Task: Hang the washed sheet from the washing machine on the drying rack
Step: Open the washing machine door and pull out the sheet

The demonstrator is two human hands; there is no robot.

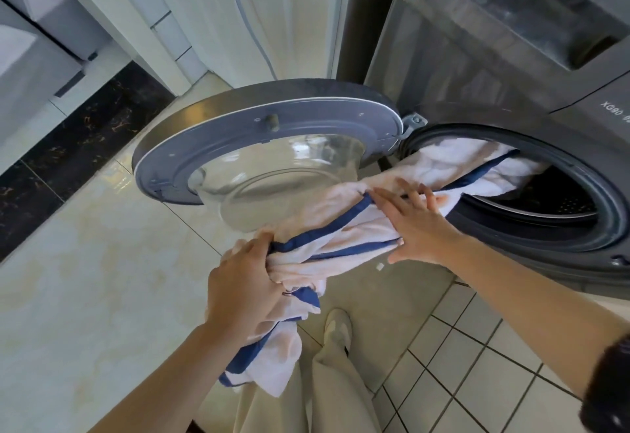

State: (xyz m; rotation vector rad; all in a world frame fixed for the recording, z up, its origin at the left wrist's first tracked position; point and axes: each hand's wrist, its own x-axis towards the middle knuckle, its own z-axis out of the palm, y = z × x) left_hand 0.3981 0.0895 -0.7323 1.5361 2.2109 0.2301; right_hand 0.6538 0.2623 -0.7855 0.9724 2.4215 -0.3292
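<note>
A white and pale pink sheet (344,200) with dark blue edging stretches out of the grey washing machine's drum opening (559,214) toward me. One end is still inside the drum. My left hand (245,282) grips a bunched part of the sheet below the open door, and a loose end hangs down past it. My right hand (416,224) lies on the stretched sheet near the drum's rim with fingers spread and nearly straight. No drying rack is in view.
The machine's round door (259,149) stands swung open to the left, between me and the white cabinets (218,23). Cream floor tiles (85,279) spread to the left. My trouser leg and shoe (337,330) are below the sheet.
</note>
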